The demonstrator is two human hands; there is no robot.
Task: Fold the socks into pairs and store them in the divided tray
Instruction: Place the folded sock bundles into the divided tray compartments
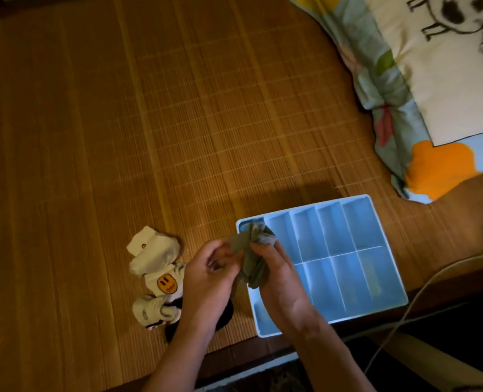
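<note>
Both your hands are up over the near left corner of the blue divided tray (356, 224), and between them is the grey-green sock bundle (255, 256). Your right hand (279, 278) has its fingers curled round the bunched middle of it, a firm wrap. Your left hand (206, 274) pinches the flat cuff end that sticks out to the left, thumb and fingertips closed on the fabric. The bundle sits above the tray's leftmost compartments; whether it touches the tray you can't tell from here. Off to your left on the bamboo mat (149, 137) lies a small heap of white socks (156, 258), one showing an orange smiley face (166, 282). A black sock (226, 315) peeks out from under your left forearm, just beside the tray's left wall. A patterned pillow (446, 80) lies at the far right.
</note>
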